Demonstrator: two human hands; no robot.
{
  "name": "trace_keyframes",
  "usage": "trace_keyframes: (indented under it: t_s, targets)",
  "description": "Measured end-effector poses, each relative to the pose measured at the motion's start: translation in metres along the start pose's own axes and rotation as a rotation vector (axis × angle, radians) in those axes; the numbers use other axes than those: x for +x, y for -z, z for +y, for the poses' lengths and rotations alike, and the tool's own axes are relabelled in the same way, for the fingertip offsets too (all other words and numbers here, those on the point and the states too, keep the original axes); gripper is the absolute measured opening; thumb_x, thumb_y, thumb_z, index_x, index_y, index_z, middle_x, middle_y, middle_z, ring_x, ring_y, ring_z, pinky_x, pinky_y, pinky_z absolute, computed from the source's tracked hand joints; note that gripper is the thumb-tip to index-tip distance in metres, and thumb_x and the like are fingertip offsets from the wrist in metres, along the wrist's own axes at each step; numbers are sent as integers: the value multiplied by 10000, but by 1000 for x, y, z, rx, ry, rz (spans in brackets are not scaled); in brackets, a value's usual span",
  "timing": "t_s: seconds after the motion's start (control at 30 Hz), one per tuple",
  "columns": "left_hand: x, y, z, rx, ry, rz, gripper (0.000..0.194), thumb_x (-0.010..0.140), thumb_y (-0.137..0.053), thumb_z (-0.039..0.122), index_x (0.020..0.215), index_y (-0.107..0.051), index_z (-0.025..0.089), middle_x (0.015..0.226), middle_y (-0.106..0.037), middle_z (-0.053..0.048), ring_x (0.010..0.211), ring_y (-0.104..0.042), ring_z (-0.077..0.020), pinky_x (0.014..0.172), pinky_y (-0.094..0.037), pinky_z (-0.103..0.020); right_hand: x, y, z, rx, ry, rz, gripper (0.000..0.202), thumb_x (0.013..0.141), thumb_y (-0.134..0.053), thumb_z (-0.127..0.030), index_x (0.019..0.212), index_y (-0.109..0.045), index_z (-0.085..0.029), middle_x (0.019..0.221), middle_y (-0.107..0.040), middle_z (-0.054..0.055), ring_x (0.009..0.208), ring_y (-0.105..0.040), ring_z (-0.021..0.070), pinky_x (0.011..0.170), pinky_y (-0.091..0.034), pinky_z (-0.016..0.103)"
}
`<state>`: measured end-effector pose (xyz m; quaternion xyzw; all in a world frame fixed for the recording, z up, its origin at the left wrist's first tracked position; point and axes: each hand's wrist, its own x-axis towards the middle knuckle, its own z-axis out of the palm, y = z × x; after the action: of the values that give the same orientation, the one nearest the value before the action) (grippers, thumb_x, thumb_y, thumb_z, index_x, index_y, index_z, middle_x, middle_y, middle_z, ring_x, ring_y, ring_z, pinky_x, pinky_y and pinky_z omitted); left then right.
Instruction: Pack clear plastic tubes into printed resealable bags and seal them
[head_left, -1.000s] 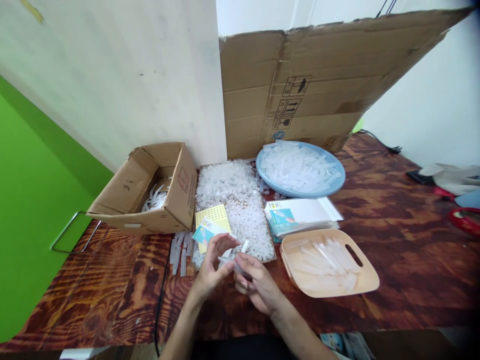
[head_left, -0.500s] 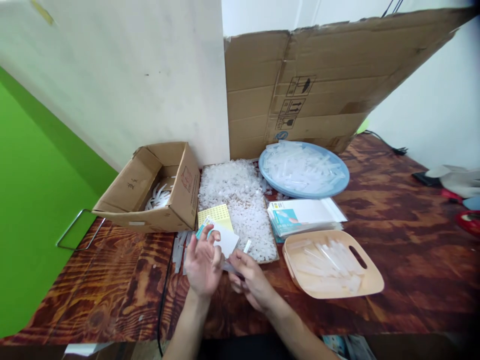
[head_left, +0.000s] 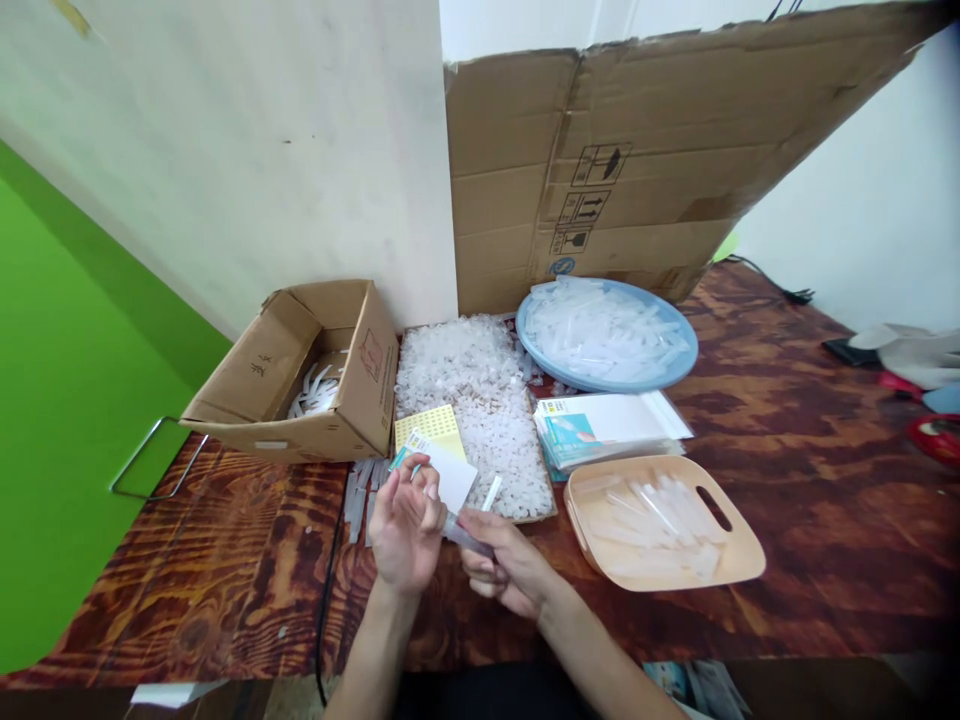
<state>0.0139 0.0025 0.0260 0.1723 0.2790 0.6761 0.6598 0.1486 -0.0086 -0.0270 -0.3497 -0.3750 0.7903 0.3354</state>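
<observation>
My right hand (head_left: 506,565) is closed round a translucent plastic strip (head_left: 466,537), which points up and left towards my other hand. My left hand (head_left: 409,525) is turned palm up with its fingers curled, and the strip's far end meets the lower curled fingers. Whether more than one strip is held I cannot tell. Just beyond the fingers lie a white card with a teal edge (head_left: 454,478) and a yellow sheet of small round stickers (head_left: 431,428). Both rest on a shallow cardboard tray full of small clear plastic pieces (head_left: 502,440). A short clear strip (head_left: 492,494) lies at its near side.
An open cardboard box (head_left: 360,415) holding white strips stands left. Behind right is a blue basin (head_left: 686,365) heaped with translucent strips. Nearer are a stack of packaged cards (head_left: 615,425) and a beige tray (head_left: 742,560) with strips. A black cable (head_left: 324,600) crosses the table's left side.
My right hand has shifted slightly down, and more of the strip shows between my hands. My left hand keeps nearly the same pose. The view has tilted slightly.
</observation>
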Motion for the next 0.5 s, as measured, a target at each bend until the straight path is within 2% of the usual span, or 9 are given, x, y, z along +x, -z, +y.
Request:
trace_keyframes:
  t_s: [0.03, 0.07, 0.13, 0.2, 0.27, 0.33, 0.4, 0.47, 0.5]
  targets:
    - [0, -1, -1, -9, -22, 30, 297, 919, -575, 420, 1030, -676, 164, 774, -574, 2, 466, -458, -44, 468, -408, -173, 1, 1, -1, 4, 9, 15, 389, 929, -552, -611, 879, -512, -227, 477, -398, -113, 364, -160, 63, 368, -204, 190]
    - [0, -2, -3, -26, -54, 79, 276, 904, -599, 399, 1016, -679, 159, 823, -598, -18, 576, -550, -71, 564, -474, -190, 2, 2, -2, -58, 87, 70, 364, 922, -586, -580, 886, -530, -222, 527, -476, -81, 378, -250, 71, 389, -262, 195]
    - [0, -2, -7, -70, -100, 199, 229, 881, -623, 356, 964, -680, 150, 875, -621, -40, 750, -621, -115, 709, -522, -226, 2, 5, -5, -308, 362, 221, 280, 922, -628, -487, 892, -585, -211, 709, -621, 14, 560, -518, 133, 542, -434, 246]
    - [0, -2, -10, -96, -94, 272, 201, 884, -611, 334, 917, -672, 146, 809, -606, -18, 643, -587, -88, 627, -502, -200, 0, 6, -6, -555, 570, 261, 202, 921, -640, -408, 910, -639, -206, 871, -669, 76, 825, -620, 212, 754, -487, 329]
    - [0, -2, -10, -88, -74, 266, 203, 902, -585, 341, 894, -659, 152, 697, -554, 26, 436, -429, -40, 443, -386, -164, -2, 5, -5, -620, 599, 215, 193, 925, -630, -395, 912, -653, -205, 883, -676, 81, 855, -626, 222, 787, -484, 345]
    - [-2, -5, -6, -57, -45, 193, 224, 916, -566, 369, 905, -650, 161, 615, -500, 58, 349, -270, -25, 360, -265, -164, -4, 3, -4, -432, 451, 166, 257, 942, -604, -450, 861, -607, -206, 736, -649, 32, 629, -576, 149, 610, -474, 270]
    - [-5, -10, -2, -16, 0, 92, 241, 923, -563, 399, 925, -643, 171, 570, -475, 69, 343, -206, -26, 355, -225, -160, -5, 3, -8, -83, 170, 57, 329, 932, -607, -510, 815, -525, -213, 594, -580, -39, 391, -357, 58, 393, -319, 177]
    - [-10, -16, 3, 51, 25, -24, 246, 922, -582, 418, 934, -639, 179, 537, -458, 72, 357, -194, -27, 374, -214, -151, -7, 8, -17, 222, -108, -127, 359, 878, -684, -502, 808, -483, -212, 528, -528, -89, 324, -131, 7, 305, -134, 142]
    - [-13, -20, 5, 102, 32, -102, 254, 912, -609, 429, 933, -641, 177, 524, -455, 71, 363, -196, -25, 384, -203, -147, -9, 11, -22, 308, -202, -215, 361, 839, -738, -471, 825, -495, -204, 525, -525, -98, 319, -87, -5, 286, -94, 138]
